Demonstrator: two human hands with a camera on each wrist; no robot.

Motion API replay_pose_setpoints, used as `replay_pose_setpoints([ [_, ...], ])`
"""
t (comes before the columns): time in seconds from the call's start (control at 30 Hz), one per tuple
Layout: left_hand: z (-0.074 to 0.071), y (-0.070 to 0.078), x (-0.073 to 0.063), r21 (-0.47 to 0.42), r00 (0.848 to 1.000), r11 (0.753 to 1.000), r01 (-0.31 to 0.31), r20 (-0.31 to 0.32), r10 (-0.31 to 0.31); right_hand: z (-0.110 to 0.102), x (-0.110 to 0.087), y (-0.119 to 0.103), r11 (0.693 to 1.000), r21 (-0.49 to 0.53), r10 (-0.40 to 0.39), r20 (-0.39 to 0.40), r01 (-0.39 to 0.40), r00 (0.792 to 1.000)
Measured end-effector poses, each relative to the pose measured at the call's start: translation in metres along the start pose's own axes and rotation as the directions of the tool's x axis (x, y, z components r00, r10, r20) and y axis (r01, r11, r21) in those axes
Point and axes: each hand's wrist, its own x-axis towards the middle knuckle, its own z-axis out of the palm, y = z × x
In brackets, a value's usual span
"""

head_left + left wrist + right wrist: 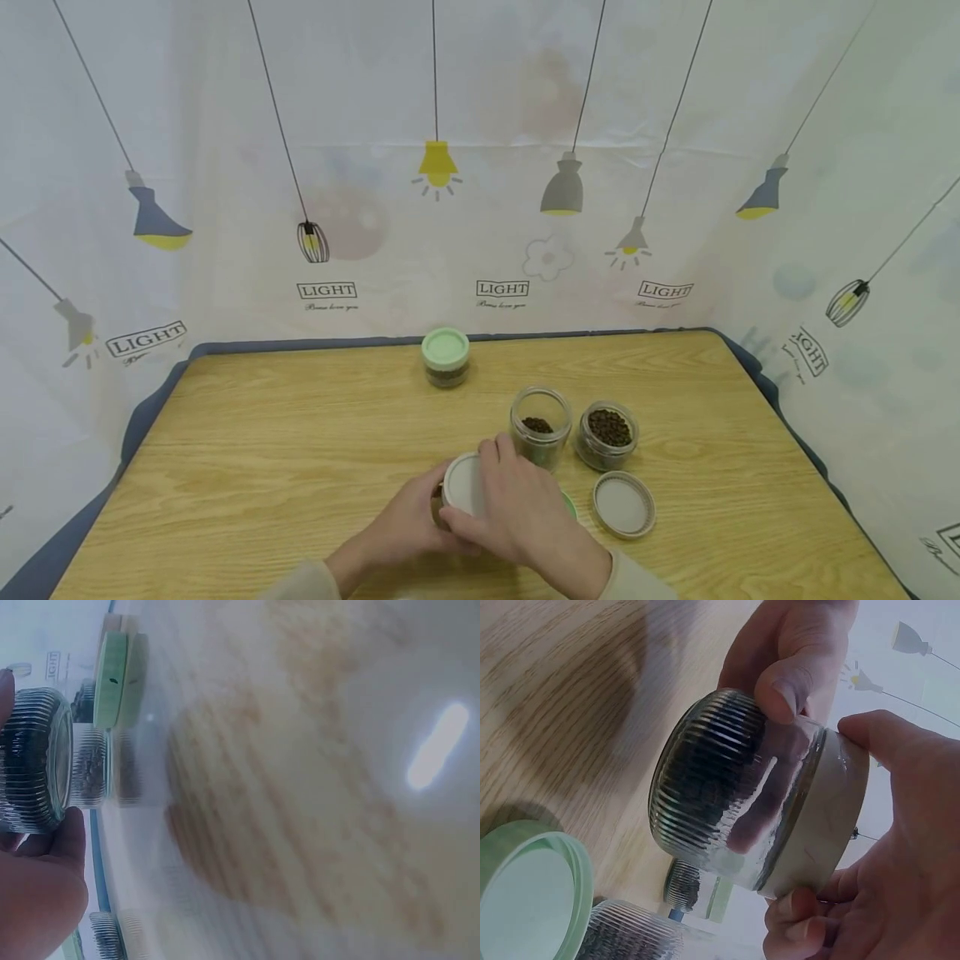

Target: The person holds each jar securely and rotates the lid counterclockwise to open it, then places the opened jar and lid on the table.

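Observation:
My left hand holds a ribbed glass jar round its side, with dark contents in its lower part. On the jar sits a whitish-grey lid, and my right hand grips the lid's rim with thumb and fingers. The jar is tilted, its ribbed base turned toward the left wrist camera. Just past my right hand stand a taller open glass jar with a few coffee beans and a short open jar full of them.
An upturned grey lid lies right of my right hand. Close by, a green lid is mostly hidden by that hand in the head view. At the back of the wooden table is a jar with a green lid on it.

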Motion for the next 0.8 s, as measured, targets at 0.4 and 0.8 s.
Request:
replay_pose_setpoints([
  [0.4, 0.001, -0.002, -0.004, 0.052, 0.999, 0.998, -0.021, -0.043, 0.023, -0.001, 0.001, 0.003, 0.998, 0.010, -0.054, 0.007, 0.054, 0.998],
  [0.8, -0.004, -0.006, -0.005, 0.123, 0.997, 0.989, -0.078, -0.005, 0.079, 0.004, 0.001, 0.010, 0.980, -0.013, -0.201, -0.003, 0.200, 0.980],
])
